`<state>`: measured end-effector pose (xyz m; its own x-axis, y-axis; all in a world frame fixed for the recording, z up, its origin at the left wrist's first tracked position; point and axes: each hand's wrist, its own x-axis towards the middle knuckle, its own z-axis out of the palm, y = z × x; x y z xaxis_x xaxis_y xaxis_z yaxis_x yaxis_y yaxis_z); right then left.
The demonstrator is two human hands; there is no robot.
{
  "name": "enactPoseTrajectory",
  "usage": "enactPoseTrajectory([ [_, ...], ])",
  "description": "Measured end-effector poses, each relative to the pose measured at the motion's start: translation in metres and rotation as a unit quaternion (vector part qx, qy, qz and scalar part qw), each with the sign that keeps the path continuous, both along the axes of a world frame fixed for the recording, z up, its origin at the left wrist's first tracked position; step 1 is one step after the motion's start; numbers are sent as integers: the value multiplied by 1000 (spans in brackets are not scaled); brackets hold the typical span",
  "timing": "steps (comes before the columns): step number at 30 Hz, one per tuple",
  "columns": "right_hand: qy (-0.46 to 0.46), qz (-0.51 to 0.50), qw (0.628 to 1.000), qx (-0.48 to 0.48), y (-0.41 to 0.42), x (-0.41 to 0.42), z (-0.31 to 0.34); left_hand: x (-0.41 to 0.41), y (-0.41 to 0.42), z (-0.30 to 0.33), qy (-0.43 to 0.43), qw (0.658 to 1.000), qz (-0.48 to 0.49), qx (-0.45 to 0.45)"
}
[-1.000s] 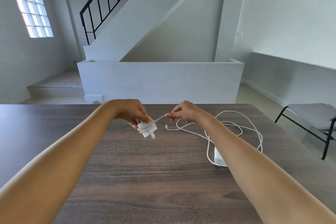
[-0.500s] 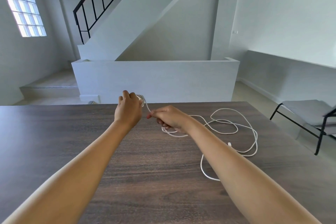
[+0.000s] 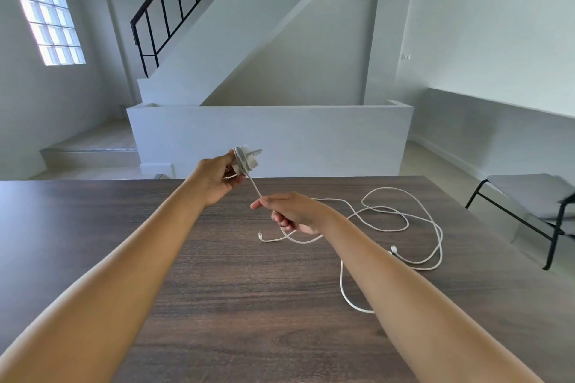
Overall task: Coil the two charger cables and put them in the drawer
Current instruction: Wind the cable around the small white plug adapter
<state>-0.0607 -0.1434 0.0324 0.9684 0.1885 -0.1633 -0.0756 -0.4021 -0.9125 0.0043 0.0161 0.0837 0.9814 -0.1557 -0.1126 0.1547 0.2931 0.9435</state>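
The head view shows two bare arms reaching forward over a dark wooden desk (image 3: 186,305). The left hand (image 3: 217,179) is raised above the far edge of the desk, and its fingers are closed around one white charger block (image 3: 244,160). Some turns of white cable are already wound around this block.

From the block, one straight piece of the cable (image 3: 254,186) goes down and to the right into the right hand (image 3: 294,211). The right hand pinches this cable between thumb and forefinger; the other fingers are curled in. After the hand, the same cable hangs in a small loop onto the desk, and one free connector end (image 3: 260,235) lies on the wood just left of the loop.

To the right of the right forearm, loose white cable (image 3: 413,227) lies in several big curves on the desk. One second connector (image 3: 394,249) is seen there, near the forearm. Whether these curves are one cable or two, I cannot tell, because the forearm covers part of them.

One grey chair with black legs (image 3: 535,199) stands beside the right edge of the desk. A drawer is not seen in this view.
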Motion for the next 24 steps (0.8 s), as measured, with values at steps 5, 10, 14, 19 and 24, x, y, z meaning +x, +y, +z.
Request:
enactPoseTrajectory([
  [5,-26,8,1000,-15,-12,2,0,5,28,3,-1,992,-116,-55],
  [10,-91,-11,990,-111,-27,5,10,-1,42,11,-34,958,-283,16],
  [14,-159,-56,956,-239,-43,14,22,-5,44,21,-71,870,-435,219],
  [19,-215,-84,923,-307,-49,17,42,-12,25,33,-145,733,-404,528],
  [24,-248,-125,899,-340,-36,19,52,-9,3,22,-257,633,-201,702],
])
